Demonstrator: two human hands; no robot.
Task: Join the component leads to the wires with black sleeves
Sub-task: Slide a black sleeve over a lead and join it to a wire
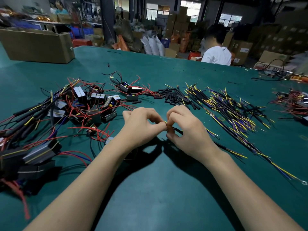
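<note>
A: Both hands meet over the middle of the green surface point(150, 189). The left hand point(141, 124) has thumb and forefinger pinched tight, and the right hand point(183, 129) pinches back at the very same spot, fingertips touching.

B: What's in there?

A: A yellow wire end point(165, 122) peeks out above the pinch, and a black sleeve point(178, 130) runs out under the right palm toward four o'clock. My read: they're twisting a lead to a wire, held close so the bare ends can't slip apart. The lead itself is hidden by the fingers.

B: And the supplies?

A: Laid out as a fan within reach. At twelve o'clock, a heap of loose black sleeves point(173, 95), too many and too overlapped to count. At two o'clock, a bundle of sleeved wires point(230, 107), yellow and blue tips, dozens at a guess. One long wire point(260, 155) trails toward four o'clock with a ring terminal at its end.

B: The components?

A: At ten o'clock, a tangle of boxy components point(100, 100) with red leads; I make out around ten, though the wires bury some. At eight o'clock, more components point(41, 152) with black sleeves fitted, likely the finished pile. One cardboard box point(38, 45) sits far off at eleven.
</note>
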